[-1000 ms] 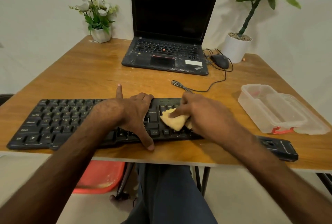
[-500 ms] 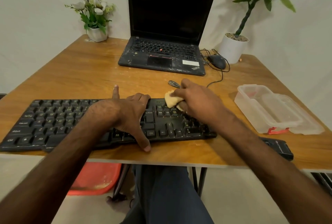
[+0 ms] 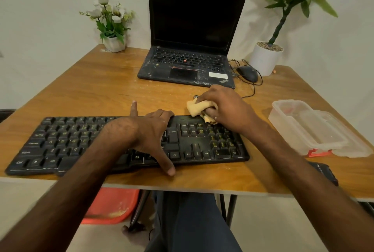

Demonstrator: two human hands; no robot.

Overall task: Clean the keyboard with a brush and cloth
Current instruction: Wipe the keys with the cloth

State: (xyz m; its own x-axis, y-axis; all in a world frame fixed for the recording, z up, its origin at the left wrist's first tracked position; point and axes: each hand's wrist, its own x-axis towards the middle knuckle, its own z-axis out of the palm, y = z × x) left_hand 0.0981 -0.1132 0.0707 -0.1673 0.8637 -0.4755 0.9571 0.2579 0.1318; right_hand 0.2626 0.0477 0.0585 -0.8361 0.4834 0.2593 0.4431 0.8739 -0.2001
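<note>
The person's 2 forearms [image 3: 81, 181] are bare, and dark blue trousers [image 3: 192, 223] cover the legs.

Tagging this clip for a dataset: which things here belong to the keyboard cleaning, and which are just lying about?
In the job: keyboard; cloth, gripped by the right hand; left hand, holding the keyboard.

Lying about: laptop, mouse, clear plastic container, flower vase, potted plant, black device.
</note>
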